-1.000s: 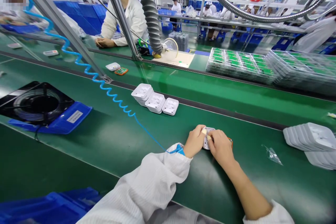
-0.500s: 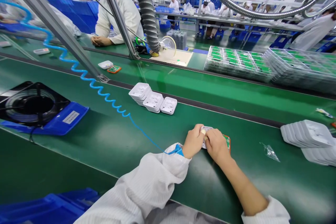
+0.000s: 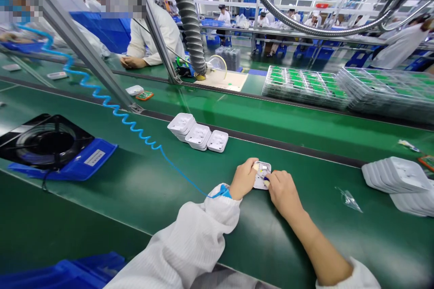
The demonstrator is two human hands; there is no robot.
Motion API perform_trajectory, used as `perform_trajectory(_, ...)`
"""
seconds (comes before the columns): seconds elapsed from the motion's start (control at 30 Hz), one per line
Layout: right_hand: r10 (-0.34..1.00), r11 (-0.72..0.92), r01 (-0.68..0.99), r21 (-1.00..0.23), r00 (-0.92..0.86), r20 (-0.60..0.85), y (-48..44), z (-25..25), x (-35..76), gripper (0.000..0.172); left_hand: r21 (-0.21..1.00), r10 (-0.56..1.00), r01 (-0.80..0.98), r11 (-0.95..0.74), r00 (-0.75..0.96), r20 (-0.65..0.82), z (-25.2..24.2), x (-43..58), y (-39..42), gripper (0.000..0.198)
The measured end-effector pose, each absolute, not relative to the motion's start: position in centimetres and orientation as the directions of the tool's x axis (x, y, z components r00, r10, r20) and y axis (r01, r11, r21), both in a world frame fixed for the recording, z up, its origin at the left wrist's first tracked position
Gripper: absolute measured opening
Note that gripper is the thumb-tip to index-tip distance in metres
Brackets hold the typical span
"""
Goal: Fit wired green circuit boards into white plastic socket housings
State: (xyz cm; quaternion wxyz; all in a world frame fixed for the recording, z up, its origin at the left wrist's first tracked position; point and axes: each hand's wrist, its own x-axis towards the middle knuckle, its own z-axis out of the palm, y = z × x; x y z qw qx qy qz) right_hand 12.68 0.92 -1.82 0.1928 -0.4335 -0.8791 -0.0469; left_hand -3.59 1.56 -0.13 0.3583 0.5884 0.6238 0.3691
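In front of me, a white square plastic housing (image 3: 259, 184) with an open, moulded inside lies on the green bench. My left hand (image 3: 244, 178) grips its left edge, the thumb over the rim; the fingertips look covered in pale yellow. My right hand (image 3: 284, 191) is closed at the housing's right side, fingertips pinched over its inside. A small dark blue piece (image 3: 266, 179) shows at those fingertips, too small to name. A blue wrist strap (image 3: 225, 191) with a coiled cord is on my left wrist.
Stacked white housings (image 3: 198, 135) stand beyond my hands, with more stacks (image 3: 395, 174) at right. A clear plastic bag (image 3: 351, 200) lies nearer. At left is a black fan (image 3: 47, 137). Trays of green boards (image 3: 305, 83) stand across the belt; a co-worker (image 3: 154, 36) sits opposite.
My right hand has shifted slightly right and down, uncovering more of the housing's inside. The orange-edged green board seen beside that hand is out of sight now. The camera view has tilted slightly.
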Motion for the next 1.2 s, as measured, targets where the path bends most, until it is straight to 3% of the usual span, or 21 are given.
perform_trajectory(0.33,0.695,0.654,0.755,-0.038,-0.581,0.422,0.8,-2.1,12.3,0.026,0.854,0.997,0.518,-0.049,-0.030,0.076,-0.3,-3.5,1.4,0.036)
perform_trajectory(0.57,0.804,0.485,0.870,-0.091,-0.402,0.437,1.4,-1.6,12.5,0.019,0.857,0.992,0.503,-0.114,0.098,0.074,0.3,-3.8,1.5,0.036)
perform_trajectory(0.67,0.824,0.439,0.887,-0.147,-0.331,0.460,1.9,-1.6,13.0,0.029,0.868,0.986,0.471,-0.159,0.126,0.112,0.2,-3.9,1.6,0.037)
perform_trajectory(0.8,0.781,0.512,0.851,-0.116,-0.405,0.475,1.6,-1.3,13.2,0.029,0.866,0.984,0.468,-0.175,0.105,0.142,0.2,-3.8,1.6,0.037)
perform_trajectory(0.93,0.751,0.567,0.822,-0.053,-0.489,0.444,0.9,-0.8,12.6,0.013,0.860,0.992,0.495,-0.128,0.052,0.117,0.2,-3.9,1.6,0.036)
perform_trajectory(1.2,0.665,0.671,0.741,-0.028,-0.585,0.463,1.2,-1.8,12.2,0.024,0.859,0.998,0.508,-0.059,0.037,0.047,0.2,-4.0,1.7,0.036)
